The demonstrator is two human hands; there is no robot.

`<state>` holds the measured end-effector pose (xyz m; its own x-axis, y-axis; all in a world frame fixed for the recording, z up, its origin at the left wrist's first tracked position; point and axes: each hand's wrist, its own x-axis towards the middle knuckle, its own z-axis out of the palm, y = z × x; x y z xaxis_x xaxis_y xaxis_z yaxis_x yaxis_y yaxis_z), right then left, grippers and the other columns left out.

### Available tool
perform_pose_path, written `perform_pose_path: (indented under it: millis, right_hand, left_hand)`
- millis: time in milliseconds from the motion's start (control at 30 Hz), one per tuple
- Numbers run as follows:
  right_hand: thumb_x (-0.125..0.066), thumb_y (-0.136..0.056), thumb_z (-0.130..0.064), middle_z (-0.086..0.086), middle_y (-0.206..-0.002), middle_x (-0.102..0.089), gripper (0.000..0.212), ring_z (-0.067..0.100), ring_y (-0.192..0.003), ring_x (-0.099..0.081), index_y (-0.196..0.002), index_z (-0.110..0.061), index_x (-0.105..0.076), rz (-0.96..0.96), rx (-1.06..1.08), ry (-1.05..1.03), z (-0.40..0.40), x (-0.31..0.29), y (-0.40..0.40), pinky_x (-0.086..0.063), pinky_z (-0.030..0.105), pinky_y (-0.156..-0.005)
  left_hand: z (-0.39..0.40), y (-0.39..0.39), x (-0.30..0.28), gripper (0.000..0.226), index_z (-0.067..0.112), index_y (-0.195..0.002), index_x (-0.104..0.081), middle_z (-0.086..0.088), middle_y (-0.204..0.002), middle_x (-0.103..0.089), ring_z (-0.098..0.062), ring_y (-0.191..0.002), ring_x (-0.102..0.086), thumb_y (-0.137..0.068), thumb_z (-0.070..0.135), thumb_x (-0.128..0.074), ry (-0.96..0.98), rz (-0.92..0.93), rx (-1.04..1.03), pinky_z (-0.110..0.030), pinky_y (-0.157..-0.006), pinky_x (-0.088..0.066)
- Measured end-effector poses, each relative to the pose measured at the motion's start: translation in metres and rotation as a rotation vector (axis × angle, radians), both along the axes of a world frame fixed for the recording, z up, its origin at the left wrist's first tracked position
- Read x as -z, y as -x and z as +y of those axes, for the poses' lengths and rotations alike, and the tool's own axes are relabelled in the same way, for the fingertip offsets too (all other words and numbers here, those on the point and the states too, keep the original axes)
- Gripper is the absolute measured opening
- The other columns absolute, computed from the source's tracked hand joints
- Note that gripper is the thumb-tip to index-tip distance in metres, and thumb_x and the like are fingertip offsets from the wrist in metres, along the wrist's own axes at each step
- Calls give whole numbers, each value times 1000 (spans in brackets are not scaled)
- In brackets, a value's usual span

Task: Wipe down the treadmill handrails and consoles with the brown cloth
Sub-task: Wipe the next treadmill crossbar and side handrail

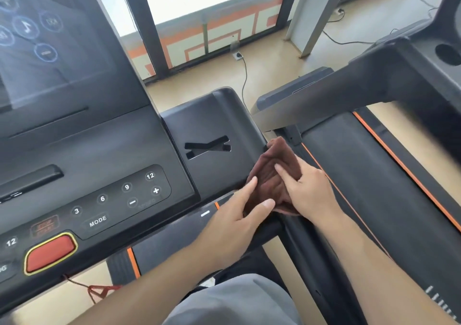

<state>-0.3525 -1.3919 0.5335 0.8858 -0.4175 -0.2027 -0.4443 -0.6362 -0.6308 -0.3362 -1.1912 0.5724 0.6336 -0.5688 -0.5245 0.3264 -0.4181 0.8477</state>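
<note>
The brown cloth (272, 175) lies crumpled on the right edge of the black treadmill console (212, 130), where the right handrail (299, 237) begins. My left hand (239, 222) touches the cloth's lower left side with straight index finger and thumb. My right hand (309, 190) presses on the cloth from the right, its index finger laid flat across the folds. The console's button panel (119, 200) and the dark touchscreen (50, 38) fill the left of the view.
A red stop button (50, 252) with a red safety cord (97, 289) sits at the lower left. A second treadmill (374, 175) with orange stripes stands to the right. Power cables (245, 75) run over the tan floor to sockets near the windows.
</note>
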Motion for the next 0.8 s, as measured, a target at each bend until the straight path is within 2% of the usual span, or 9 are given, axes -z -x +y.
perform_pose_path:
  millis: [67,133,233,300,400,567,667,733,800]
  right_hand:
    - [-49,-95,-62,-9,-140,-64,47,21,-125,-59,-140,-53,-49,45,-133,51,9,-5,-11,-48,37,-102]
    - [-46,-101,-56,-9,-169,-25,56,16,-150,-29,-155,-51,-31,42,-312,86,20,-5,-27,-33,35,-117]
    - [-29,-102,-64,1,-172,-14,62,29,-159,-6,-159,-41,-28,-72,-628,414,34,11,-56,-16,53,-126]
    - [-22,-103,-63,0,-171,-16,65,28,-159,-3,-161,-35,-25,-98,-853,503,51,17,-80,-5,52,-128]
    - [-15,-104,-59,-3,-173,-1,68,20,-158,11,-165,-29,-10,-125,-1086,475,77,18,-119,10,43,-127]
    - [-14,-103,-58,-7,-173,-6,67,17,-159,3,-164,-31,-9,-126,-1138,493,82,12,-195,4,40,-128]
    - [-23,-105,-58,1,-157,-46,59,25,-148,-36,-154,-28,-37,-11,-1028,481,89,-3,-233,-24,45,-120]
    - [-25,-105,-57,6,-134,-65,54,29,-125,-58,-139,-25,-53,69,-883,447,86,-15,-250,-39,46,-102]
    - [-29,-103,-59,8,-127,-68,54,32,-116,-62,-135,-27,-58,116,-718,392,70,-17,-258,-44,44,-95]
  left_hand:
    - [-4,-5,-4,74,63,-147,-22,36,-145,-45,17,-136,-38,-81,68,-54,30,-42,-84,-21,-117,-32]
    - [-7,-1,-11,75,63,-149,-15,34,-146,-41,16,-136,-36,-90,56,-61,51,-109,-178,-20,-114,-33]
    - [-2,5,-23,85,39,-157,-14,28,-155,-26,15,-143,-23,-93,30,-69,44,-339,-370,-13,-111,-36]
    - [5,-1,-27,85,37,-157,-19,26,-159,-27,5,-149,-23,-86,37,-67,88,-442,-460,-17,-114,-34]
    - [12,-28,-32,81,48,-151,-20,30,-159,-25,10,-148,-21,-81,51,-60,59,-461,-516,-11,-117,-26]
    - [14,-83,-29,79,35,-157,-24,19,-160,-32,2,-148,-29,-87,43,-58,-88,-509,-575,-29,-123,-29]
    - [6,-104,-28,72,38,-155,-27,12,-155,-41,-8,-143,-40,-92,45,-60,-128,-502,-591,-40,-117,-39]
    - [-1,-110,-30,68,38,-155,-27,11,-153,-44,-5,-140,-42,-97,40,-62,-139,-497,-567,-28,-117,-36]
    - [-5,-113,-34,66,35,-156,-28,16,-153,-42,7,-137,-40,-99,38,-61,-126,-494,-543,-9,-111,-30]
